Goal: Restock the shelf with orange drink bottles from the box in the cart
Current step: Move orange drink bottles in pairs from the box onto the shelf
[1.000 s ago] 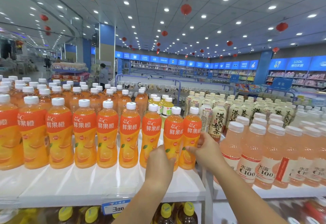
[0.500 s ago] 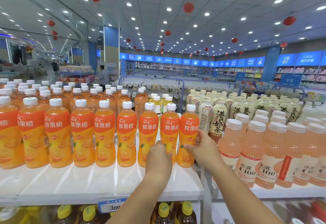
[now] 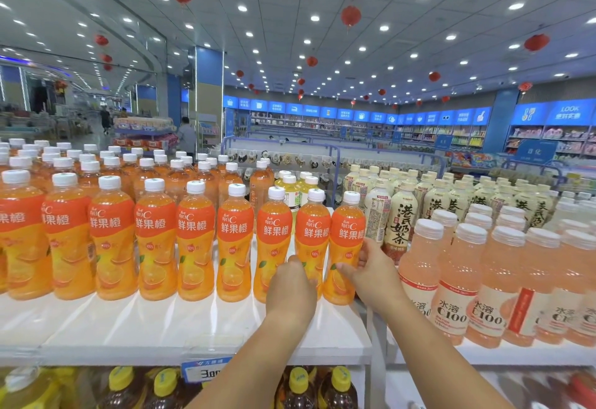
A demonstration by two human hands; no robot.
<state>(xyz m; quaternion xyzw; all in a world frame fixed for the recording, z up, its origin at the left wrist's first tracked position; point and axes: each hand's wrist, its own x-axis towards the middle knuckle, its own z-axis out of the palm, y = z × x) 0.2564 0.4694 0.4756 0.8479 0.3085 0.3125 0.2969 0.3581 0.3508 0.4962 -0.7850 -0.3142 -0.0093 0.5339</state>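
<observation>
A front row of orange drink bottles with white caps stands upright on the white shelf (image 3: 154, 328), with more rows behind. My right hand (image 3: 371, 271) grips the lower body of the rightmost orange bottle (image 3: 346, 231), thumb across its front and fingers behind. My left hand (image 3: 292, 286) curls around the lower part of the neighbouring orange bottle (image 3: 312, 228). Both bottles stand on the shelf at the right end of the row. The box and the cart are out of view.
Pale pink drink bottles (image 3: 458, 279) fill the adjoining shelf on the right, with milk tea bottles (image 3: 398, 218) behind them. Yellow-capped bottles (image 3: 296, 386) stand on the shelf below, behind a price tag (image 3: 206, 368). Store aisles and people lie beyond.
The view has shifted slightly; both hands keep their hold on the same two bottles at the right end of the row, which stay in place on the shelf.
</observation>
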